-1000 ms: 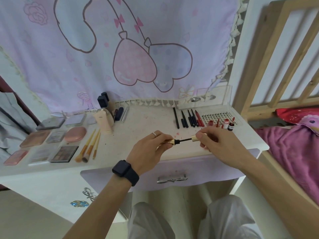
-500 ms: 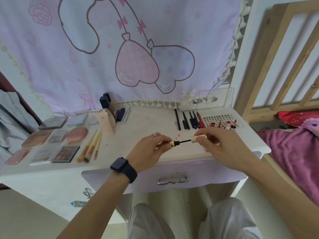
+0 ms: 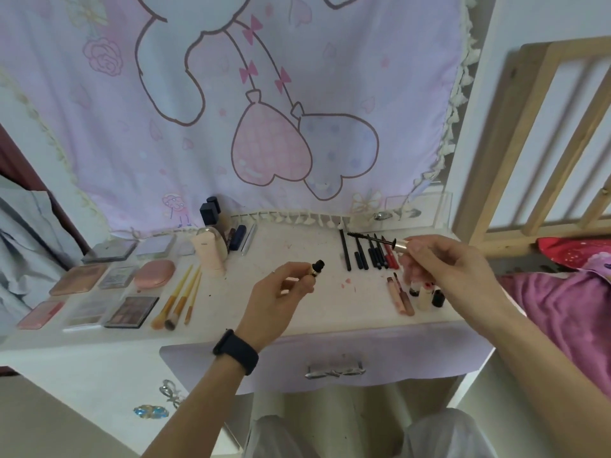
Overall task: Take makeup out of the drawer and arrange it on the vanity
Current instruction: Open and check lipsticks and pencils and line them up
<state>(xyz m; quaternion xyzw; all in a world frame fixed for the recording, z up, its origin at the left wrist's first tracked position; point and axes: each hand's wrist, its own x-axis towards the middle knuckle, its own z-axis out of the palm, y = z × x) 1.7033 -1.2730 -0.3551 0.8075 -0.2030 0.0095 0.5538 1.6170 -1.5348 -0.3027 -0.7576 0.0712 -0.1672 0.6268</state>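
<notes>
Gold mascara tube (image 3: 315, 269) sticks up from the curled fingers of the left hand (image 3: 281, 294), its body hidden in the grip. The right hand (image 3: 446, 269) pinches the wand (image 3: 373, 239) by its cap, brush pointing away from the fingertips.

vanity (image 3: 291, 246): white top, pink smudges near the middle
left: palettes (image 3: 132, 311) in rows, pink compact (image 3: 154, 274), three brushes (image 3: 180, 300) side by side
back: beige bottle (image 3: 208, 251), dark bottles (image 3: 210, 211) behind it
right: pencils (image 3: 362, 256) in a row, lip tubes (image 3: 400, 297), small bottles (image 3: 426, 294)
back right: clear box (image 3: 429, 209)
</notes>
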